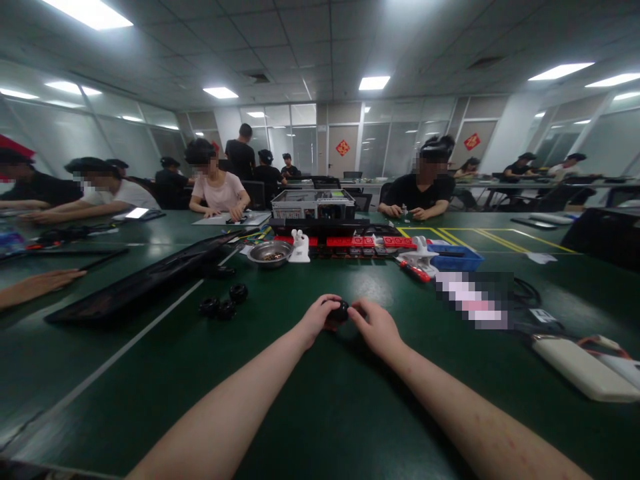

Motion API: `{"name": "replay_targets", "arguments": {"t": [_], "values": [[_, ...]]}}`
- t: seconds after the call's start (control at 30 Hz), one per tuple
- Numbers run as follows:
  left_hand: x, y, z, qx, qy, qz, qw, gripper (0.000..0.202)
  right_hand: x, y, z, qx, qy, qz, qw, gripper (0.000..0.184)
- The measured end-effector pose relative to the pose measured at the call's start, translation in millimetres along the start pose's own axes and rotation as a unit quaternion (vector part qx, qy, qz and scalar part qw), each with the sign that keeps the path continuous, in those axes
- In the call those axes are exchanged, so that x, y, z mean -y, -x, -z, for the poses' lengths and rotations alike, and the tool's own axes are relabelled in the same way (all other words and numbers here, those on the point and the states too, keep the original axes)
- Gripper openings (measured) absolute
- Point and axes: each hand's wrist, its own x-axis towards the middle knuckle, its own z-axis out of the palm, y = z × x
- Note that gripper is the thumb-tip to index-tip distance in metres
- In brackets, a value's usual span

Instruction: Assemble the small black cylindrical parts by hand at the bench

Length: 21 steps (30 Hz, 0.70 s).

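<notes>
My left hand [316,319] and my right hand [375,327] meet over the green table [310,400], both with fingers closed around a small round black part [341,311] held between them. Three similar black round parts [224,304] lie on the table to the left of my hands, apart from them.
A long black panel [145,280] lies at the left. Behind my hands stand a metal bowl [270,253], a white holder [300,247], red trays [370,243], a blue bin [457,259] and an open computer case [313,204]. A white power bank [583,368] lies right. Several other people sit around; another person's hand [40,283] rests left.
</notes>
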Motion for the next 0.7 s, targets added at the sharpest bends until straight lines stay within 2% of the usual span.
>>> {"name": "replay_targets", "arguments": {"t": [0.1,0.23,0.33,0.53,0.63,0.7], "values": [[0.5,1.4,-1.5,0.008,-0.021,-0.02,1.0,0.027,-3.9,-2.0,-2.5,0.037,-0.01,-0.027,0.999,0.037],[0.1,3.3,-4.3,0.014,-0.048,-0.036,0.998,0.027,-6.9,-3.4,-5.2,0.048,-0.034,-0.003,0.998,0.03],[-0.9,3.4,-4.7,0.018,-0.035,-0.025,0.999,0.031,-5.8,-2.5,-4.4,0.019,-0.028,0.04,0.999,0.022],[0.8,0.9,-0.3,0.035,-0.004,-0.002,0.999,0.046,5.7,2.7,2.6,-0.017,0.031,0.175,0.984,0.037],[1.5,-0.1,1.2,0.023,-0.002,0.01,1.0,0.042,11.0,4.7,4.3,-0.013,0.04,0.192,0.98,0.038],[1.3,-0.4,1.6,0.009,0.004,0.009,1.0,0.037,11.7,5.0,3.6,-0.014,0.028,0.177,0.984,0.042]]}}
